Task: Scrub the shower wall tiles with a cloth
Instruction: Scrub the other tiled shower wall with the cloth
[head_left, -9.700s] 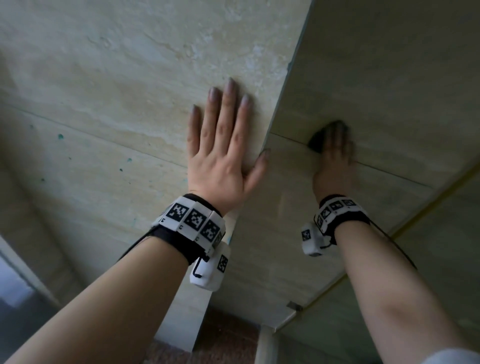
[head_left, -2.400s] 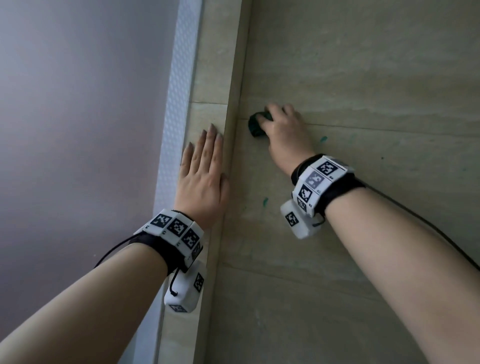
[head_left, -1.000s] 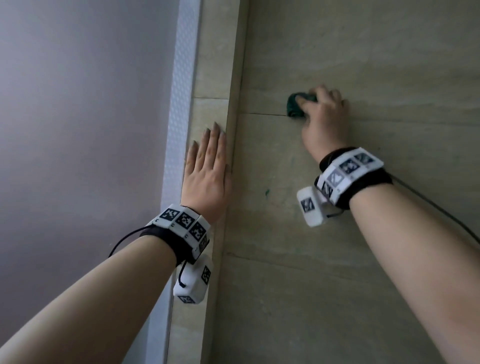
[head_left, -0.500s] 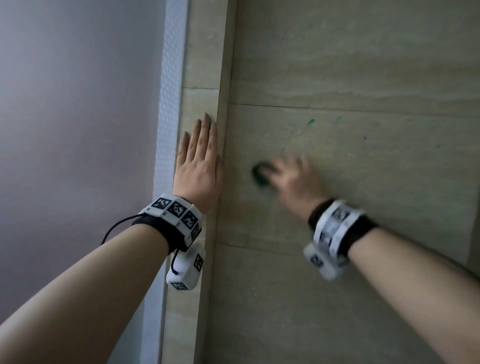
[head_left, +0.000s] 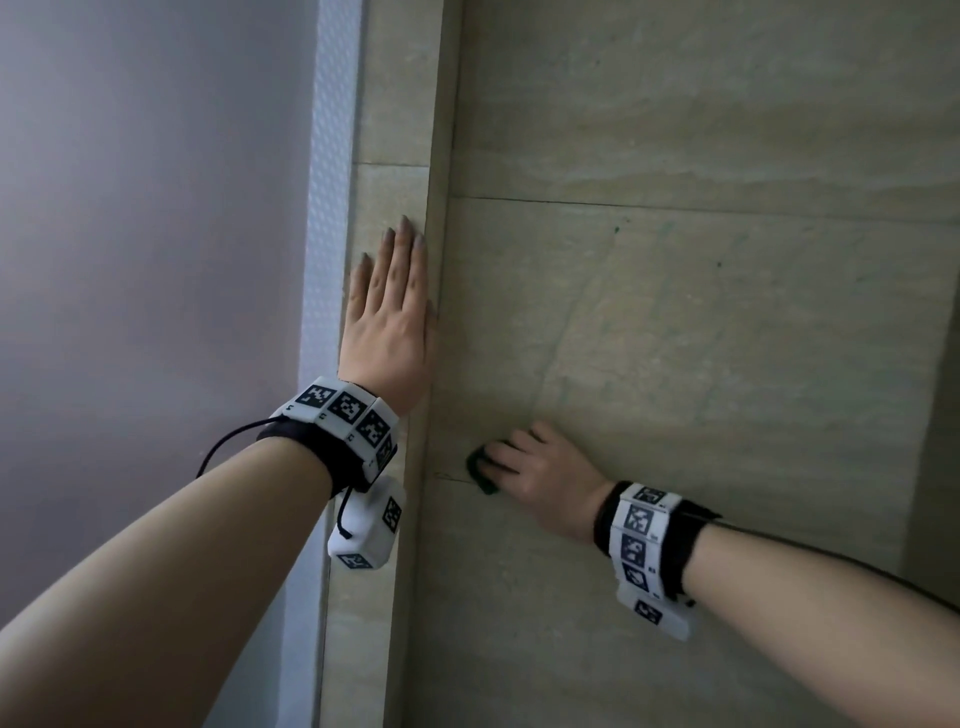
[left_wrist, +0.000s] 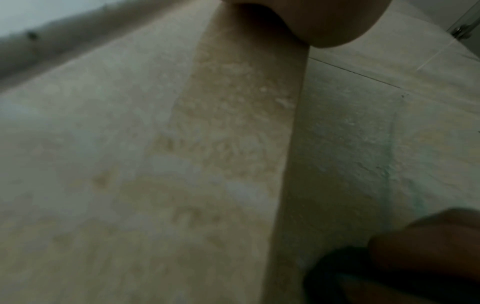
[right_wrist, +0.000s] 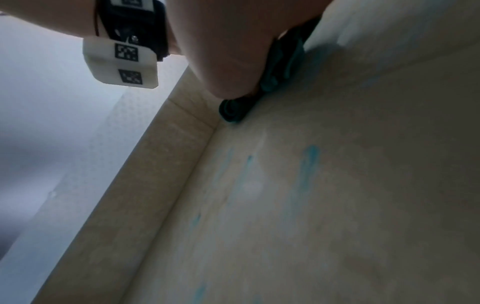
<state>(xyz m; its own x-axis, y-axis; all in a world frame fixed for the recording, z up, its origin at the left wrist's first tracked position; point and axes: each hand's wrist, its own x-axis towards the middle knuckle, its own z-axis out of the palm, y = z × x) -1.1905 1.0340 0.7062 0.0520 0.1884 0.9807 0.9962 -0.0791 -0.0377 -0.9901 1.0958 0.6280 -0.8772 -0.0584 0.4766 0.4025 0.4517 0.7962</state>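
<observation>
Cloth pressed to the tile seam, low centre of the frame

The dark green cloth (head_left: 480, 470) is bunched under the curled fingers of the right hand (head_left: 540, 480), clamped for scrubbing pressure. The left hand (head_left: 389, 322) is laid flat, fingers straight, on the narrow side tile (head_left: 387, 104), likely as a brace. The corner edge lies just left of the cloth; open wall tile (head_left: 727, 338) with teal streaks (right_wrist: 309, 162) is left to the right.

no readable text, only coded wristband markers (head_left: 345, 408)
</observation>
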